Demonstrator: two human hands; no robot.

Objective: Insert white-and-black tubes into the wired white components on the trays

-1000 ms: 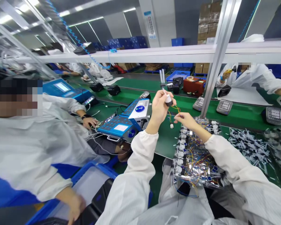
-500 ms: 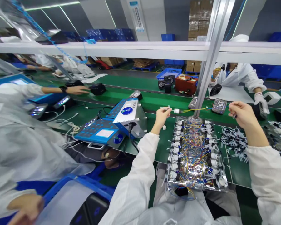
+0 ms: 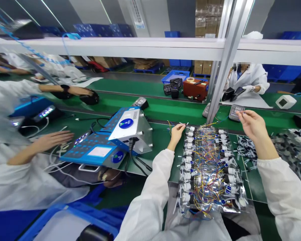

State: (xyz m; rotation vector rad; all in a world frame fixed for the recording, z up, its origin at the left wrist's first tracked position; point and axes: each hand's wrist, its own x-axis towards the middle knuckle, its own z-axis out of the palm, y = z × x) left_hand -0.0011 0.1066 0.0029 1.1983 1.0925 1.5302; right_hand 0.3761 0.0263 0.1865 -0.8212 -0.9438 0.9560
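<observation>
While left hand (image 3: 177, 134) pinches white piece (image 3: 187, 124), right hand (image 3: 253, 125) holds fingertips together (grip contents unclear).

1. This is a factory floor with an electronics assembly line.
2. Between the left hand (image 3: 177, 134) and the right hand (image 3: 253, 125), and nearer the wearer, rows of wired parts (image 3: 208, 160) lie packed together.
3. Just beyond the right hand, a digital display unit (image 3: 237, 112) lies along the long green work surface (image 3: 163, 108).
4. Left of the left hand stands blue-and-silver equipment (image 3: 127, 130) with cables; further left is a co-worker in white (image 3: 17, 184).
5. Across the line, beyond the right hand, another person in white (image 3: 256, 78) works with dark units.
6. Far beyond both hands, brown cartons (image 3: 208, 20) are stacked behind an aluminium post (image 3: 225, 63).
</observation>
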